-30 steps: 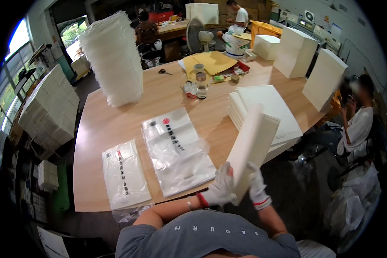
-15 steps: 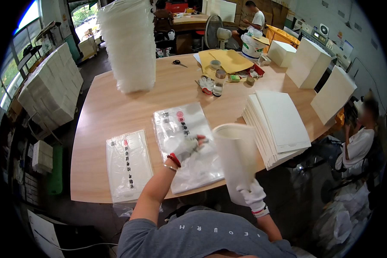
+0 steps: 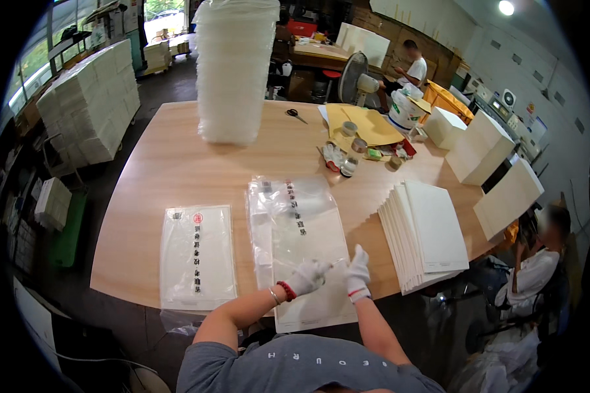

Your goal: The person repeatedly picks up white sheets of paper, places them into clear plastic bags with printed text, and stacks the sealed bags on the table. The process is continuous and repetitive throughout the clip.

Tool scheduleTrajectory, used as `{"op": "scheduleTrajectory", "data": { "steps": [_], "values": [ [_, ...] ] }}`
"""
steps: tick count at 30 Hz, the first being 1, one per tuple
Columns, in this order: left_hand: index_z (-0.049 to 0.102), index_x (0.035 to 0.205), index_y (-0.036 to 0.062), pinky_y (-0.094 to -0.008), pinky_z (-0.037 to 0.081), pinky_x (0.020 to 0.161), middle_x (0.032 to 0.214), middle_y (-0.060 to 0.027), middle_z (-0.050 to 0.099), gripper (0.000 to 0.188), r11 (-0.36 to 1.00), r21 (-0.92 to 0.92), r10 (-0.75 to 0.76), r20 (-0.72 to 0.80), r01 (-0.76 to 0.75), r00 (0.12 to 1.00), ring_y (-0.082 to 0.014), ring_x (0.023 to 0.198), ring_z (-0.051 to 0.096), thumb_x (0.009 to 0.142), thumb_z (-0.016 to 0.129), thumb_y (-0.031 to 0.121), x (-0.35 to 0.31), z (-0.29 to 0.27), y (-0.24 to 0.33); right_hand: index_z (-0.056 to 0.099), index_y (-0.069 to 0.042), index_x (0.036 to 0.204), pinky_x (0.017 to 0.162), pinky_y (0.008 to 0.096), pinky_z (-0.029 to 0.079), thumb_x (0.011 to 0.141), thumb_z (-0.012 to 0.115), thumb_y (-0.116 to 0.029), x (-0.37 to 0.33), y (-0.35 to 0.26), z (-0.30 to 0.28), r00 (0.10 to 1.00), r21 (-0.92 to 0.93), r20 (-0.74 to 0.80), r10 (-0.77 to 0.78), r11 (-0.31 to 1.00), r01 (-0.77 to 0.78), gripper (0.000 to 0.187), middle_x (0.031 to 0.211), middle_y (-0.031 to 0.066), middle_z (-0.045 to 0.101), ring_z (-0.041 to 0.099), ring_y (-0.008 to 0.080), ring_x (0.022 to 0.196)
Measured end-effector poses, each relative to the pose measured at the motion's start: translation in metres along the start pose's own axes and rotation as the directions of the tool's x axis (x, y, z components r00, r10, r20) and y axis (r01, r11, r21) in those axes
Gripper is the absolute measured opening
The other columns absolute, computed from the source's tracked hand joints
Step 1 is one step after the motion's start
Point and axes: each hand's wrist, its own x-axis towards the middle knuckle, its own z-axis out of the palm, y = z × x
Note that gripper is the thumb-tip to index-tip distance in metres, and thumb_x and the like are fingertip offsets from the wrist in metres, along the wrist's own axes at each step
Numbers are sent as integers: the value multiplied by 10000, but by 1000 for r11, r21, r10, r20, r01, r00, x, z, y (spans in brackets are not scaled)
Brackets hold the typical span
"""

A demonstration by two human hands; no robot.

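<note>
The clear plastic sleeve lies at the centre of the frame, on top of others on the worktop. A white paper block lies along it, its bottom end reaching the worktop's near edge; how far it sits inside the film cannot be told. Left of it, a filled sleeve lies flat with white paper inside. Near the upper centre, a clear jar has clear liquid at its bottom; a white bucket stands at the upper right, its contents hard to make out.

Both hands wear white gloves. The left hand has its fingers curled over the paper block; whether it pinches film or paper cannot be told. The right hand is open, fingers pointing up the frame, beside the block's right edge.

Both sleeves carry a column of black characters; the filled one also shows a red round stamp and a small dark square code near its top. The bucket has green print, and pale letters cross the grey shirt at the bottom.
</note>
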Motion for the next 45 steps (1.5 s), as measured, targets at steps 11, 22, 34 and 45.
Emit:
{"op": "scheduleTrajectory", "data": {
  "steps": [11,22,34,45],
  "values": [
    [484,1015,30,-341,443,648,809,-124,528,243,738,-390,-675,-434,551,596,-246,702,542,778,535,23,-61,-8,-77,486,-59,986,619,482,473,865,472,-232,21,6,9,854,-39,512,-93,991,131,212,825,175,600,610,352,717],
    [438,871,28,-426,438,635,809,-195,518,134,720,-283,-694,-317,633,647,-371,756,547,794,540,70,-143,7,33,557,4,724,582,342,440,687,736,-208,-72,29,-74,928,355,285,-241,926,131,279,807,120,512,515,275,662],
    [507,899,13,-384,466,629,749,-173,565,125,589,-303,-806,-282,749,520,-328,725,589,792,554,55,-178,23,89,513,-59,637,517,364,428,697,644,-112,-126,90,-78,887,355,318,-334,910,216,154,645,116,490,520,299,585],
    [509,687,35,-328,447,582,728,-109,548,87,943,-217,-327,-475,251,817,-268,673,554,647,533,-39,-174,-57,128,532,-16,1119,679,279,498,875,543,-177,-137,33,-55,547,556,831,-103,108,-824,292,970,65,594,581,151,803]
  ]
}}
